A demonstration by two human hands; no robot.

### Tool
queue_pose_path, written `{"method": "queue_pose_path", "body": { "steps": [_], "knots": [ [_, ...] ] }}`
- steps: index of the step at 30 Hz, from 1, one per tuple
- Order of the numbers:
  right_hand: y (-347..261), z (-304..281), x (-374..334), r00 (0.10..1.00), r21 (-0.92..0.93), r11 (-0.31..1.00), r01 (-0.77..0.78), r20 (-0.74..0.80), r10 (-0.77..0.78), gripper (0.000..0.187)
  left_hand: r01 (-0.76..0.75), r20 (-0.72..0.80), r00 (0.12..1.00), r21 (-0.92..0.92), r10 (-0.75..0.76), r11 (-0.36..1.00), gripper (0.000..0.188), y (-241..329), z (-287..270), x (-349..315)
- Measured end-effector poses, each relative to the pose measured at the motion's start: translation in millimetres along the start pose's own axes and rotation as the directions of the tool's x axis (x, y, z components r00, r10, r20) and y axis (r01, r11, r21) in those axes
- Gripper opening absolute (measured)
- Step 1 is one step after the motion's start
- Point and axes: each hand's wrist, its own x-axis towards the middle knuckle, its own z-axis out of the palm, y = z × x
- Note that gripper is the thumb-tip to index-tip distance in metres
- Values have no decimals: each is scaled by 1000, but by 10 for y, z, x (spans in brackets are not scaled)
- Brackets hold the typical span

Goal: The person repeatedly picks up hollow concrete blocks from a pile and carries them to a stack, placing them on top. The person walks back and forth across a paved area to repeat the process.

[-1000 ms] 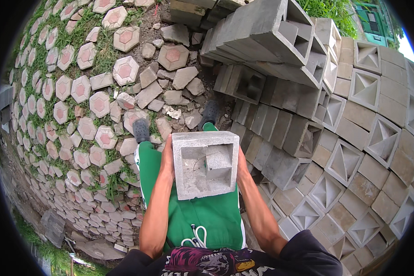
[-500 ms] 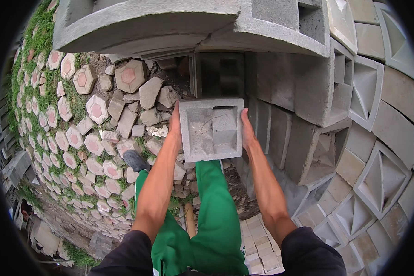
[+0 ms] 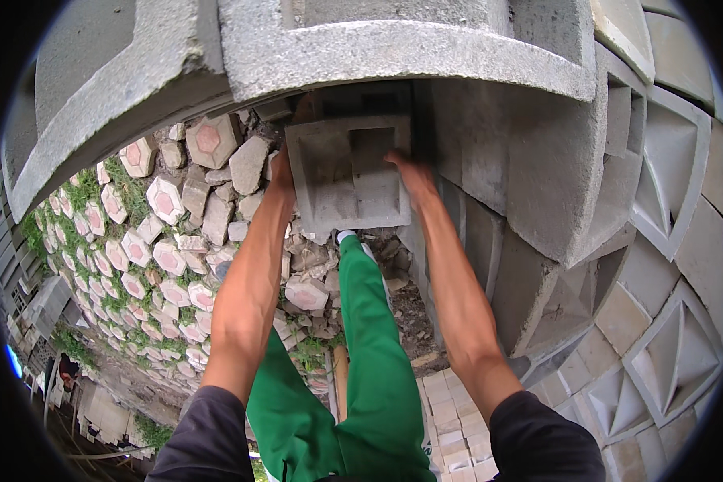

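Between my hands is a square grey concrete block (image 3: 323,173) with a recessed, stepped face turned up toward me. My left hand (image 3: 280,169) presses on its left side, the fingers mostly hidden along that edge. My right hand (image 3: 414,174) grips the right side, its thumb hooked over the rim into the recess. The block hangs in shadow in front of a darker block (image 3: 353,101) of similar shape, partly under an overhanging row of concrete blocks (image 3: 410,60). I cannot tell whether the two touch.
Stacked concrete blocks (image 3: 538,161) form a wall close on the right, with patterned blocks (image 3: 675,345) beyond. Broken stones (image 3: 217,217) and hexagonal pavers (image 3: 165,199) in grass cover the ground to the left. My foot (image 3: 345,235) is just below the held block.
The held block has moved away from me, up the picture and slightly left, into the shade under the overhang. My right thumb has shifted from its side onto its face.
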Motion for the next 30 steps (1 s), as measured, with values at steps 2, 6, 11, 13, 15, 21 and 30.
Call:
{"method": "queue_pose_path", "body": {
  "steps": [2,6,11,13,15,21,30],
  "knots": [
    [34,-25,67,997,2,998,60,-40,-60,55,-12,13,1000,48,11,999,59,66,123,-22],
    [191,-15,280,988,-39,991,129,-77,-132,49,-6,22,1000,29,5,1000,60,181,310,-99],
    [217,-25,372,988,-72,988,137,-57,-141,47,-20,-33,999,178,27,984,55,198,283,-136],
    [131,-31,307,992,3,992,129,-15,-129,55,-99,-40,993,273,115,957,62,204,316,-242],
    [37,-16,200,989,5,990,140,-46,-140,62,-112,-7,993,147,115,983,65,177,306,-294],
    [82,48,-472,945,-124,971,205,-235,-229,79,-390,51,904,507,425,769,58,-41,269,-884],
    [693,456,-732,951,857,498,-133,-32,309,56,-443,299,844,856,445,266,70,63,194,-958]
  ]
}}
